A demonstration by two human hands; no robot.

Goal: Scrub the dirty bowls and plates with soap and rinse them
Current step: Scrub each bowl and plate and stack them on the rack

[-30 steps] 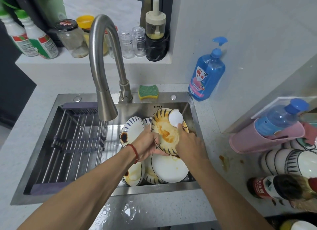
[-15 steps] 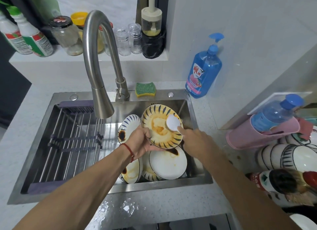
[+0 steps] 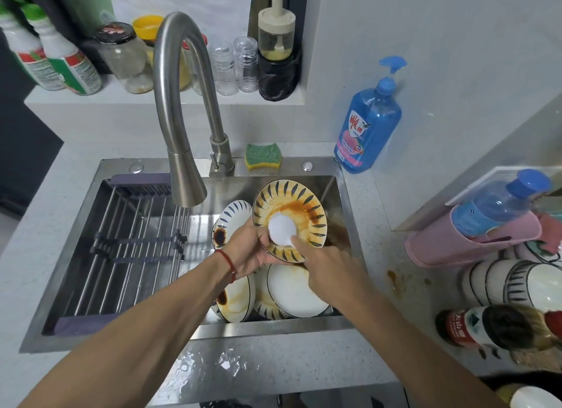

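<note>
White scrub pad (image 3: 282, 228) now at centre of striped plate (image 3: 289, 217), moved down from upper right rim moments ago. Right hand (image 3: 330, 267) pinches pad; left hand (image 3: 251, 251) grips plate's lower left edge, tilted above sink (image 3: 343, 200), frame centre. Scrubbing underway; orange grease remains, rinse pending.

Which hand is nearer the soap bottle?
Right. The right hand is below-left of the soap bottle; the left hand is farther left, holding the plate.

Left hand (image 3: 249, 252) grips stained plate (image 3: 289, 219); right hand (image 3: 328, 267) apparently presses white scrubber (image 3: 282, 228).
</note>
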